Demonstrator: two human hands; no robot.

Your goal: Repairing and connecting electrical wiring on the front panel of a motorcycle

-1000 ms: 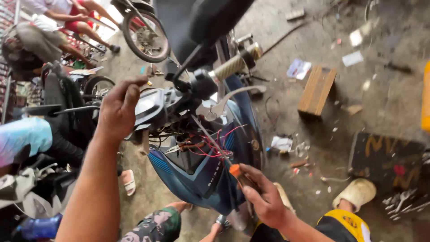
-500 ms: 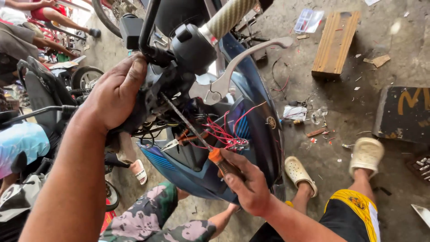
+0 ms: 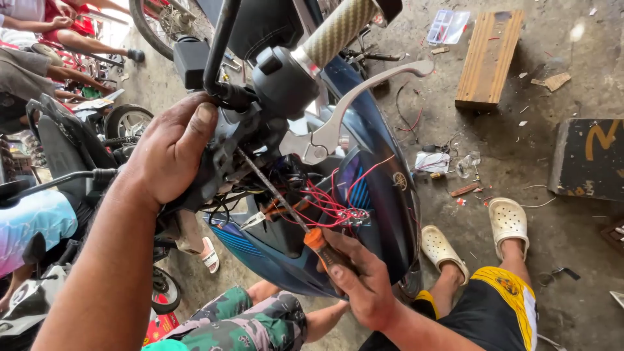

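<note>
The left hand [image 3: 170,151] is curled around the dark housing [image 3: 224,153] below the motorcycle's handlebar, fingers wrapped over its edge and the thumb pressed flat against the upper side, close to the black mirror stem [image 3: 220,49] that rises from it. The right hand [image 3: 364,283] is closed tight around a screwdriver [image 3: 286,208]: the fist covers most of the handle, so only its orange end shows above the fingers, and the thin metal shaft runs up and to the left into the open housing near the left hand's thumb. The shaft's tip is hidden among the parts there. Just under the shaft lies a tangle of red wires [image 3: 328,205], spilling out over the blue front panel [image 3: 383,195] of the motorcycle, with a few black wires beside them. Above the wires, a silver brake lever [image 3: 361,101] sticks out to the right from its pivot, and the ribbed tan grip [image 3: 338,27] sits over it. On the concrete floor [image 3: 520,162] to the right lie a wooden block [image 3: 491,58], scraps of wire and small litter. A person in yellow and black shorts [image 3: 497,305] and pale clogs [image 3: 509,221] stands just beside the motorcycle, and a camouflage-clad leg [image 3: 250,322] shows below it.
</note>
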